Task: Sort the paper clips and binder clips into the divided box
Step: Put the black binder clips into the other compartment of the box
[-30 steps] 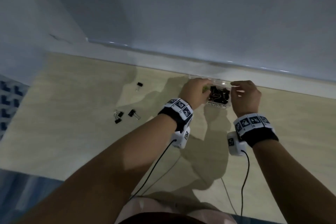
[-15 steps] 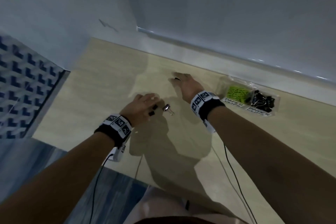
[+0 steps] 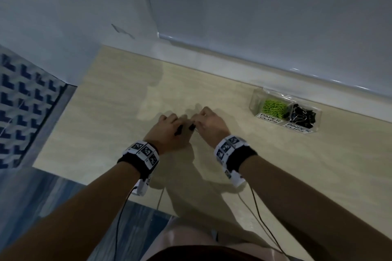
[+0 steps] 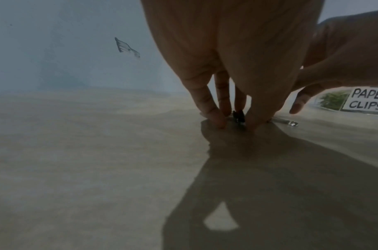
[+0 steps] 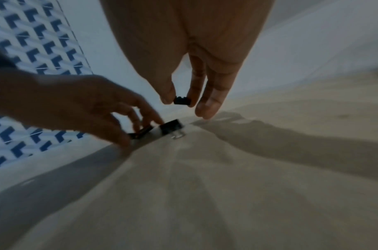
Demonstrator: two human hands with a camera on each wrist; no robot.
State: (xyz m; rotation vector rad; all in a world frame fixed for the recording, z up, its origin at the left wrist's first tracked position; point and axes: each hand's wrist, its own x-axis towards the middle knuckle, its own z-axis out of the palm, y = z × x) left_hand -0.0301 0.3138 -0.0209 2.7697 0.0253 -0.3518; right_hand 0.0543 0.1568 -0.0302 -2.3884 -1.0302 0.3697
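My right hand point(image 5: 190, 55) pinches a black binder clip point(image 5: 182, 100) btwn thumb & forefinger, lifted just off the table point(image 3: 101, 112). My left hand point(image 3: 167, 135) is curled down w/ fingertips on the tabletop, closing round a 2nd binder clip point(image 4: 238, 116). A 3rd clip point(image 5: 171, 128) lies on the table just beside the left fingers. The divided box point(image 3: 257, 96) sits well apart to the right by the wall: green paper clips point(image 3: 273, 108) in its left compartment, black clips in the right.
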